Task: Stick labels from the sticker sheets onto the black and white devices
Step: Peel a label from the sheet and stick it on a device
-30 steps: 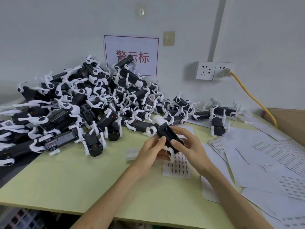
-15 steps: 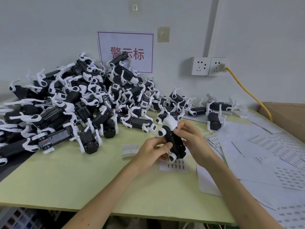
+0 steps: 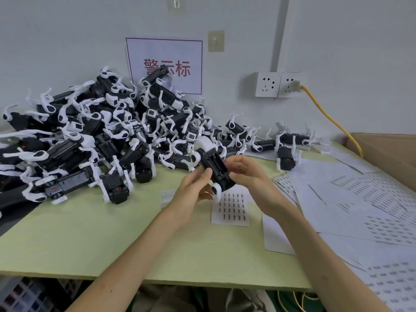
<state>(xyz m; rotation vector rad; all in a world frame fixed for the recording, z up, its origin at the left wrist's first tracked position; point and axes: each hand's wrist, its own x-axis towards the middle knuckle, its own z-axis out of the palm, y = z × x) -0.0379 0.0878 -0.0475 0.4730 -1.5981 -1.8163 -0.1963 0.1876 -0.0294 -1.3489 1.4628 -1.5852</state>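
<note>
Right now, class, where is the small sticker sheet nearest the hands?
In the head view, the small sticker sheet lies flat on the green table just right of centre, beneath the held device and left of the larger sheets.

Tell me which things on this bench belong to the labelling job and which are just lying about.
Job: held device, gripped by left hand and right hand; small sticker sheet beneath it; pile of devices; loose sticker sheets on the right.
Lying about: wall sockets; yellow cable; cardboard box; wall sign.
</note>
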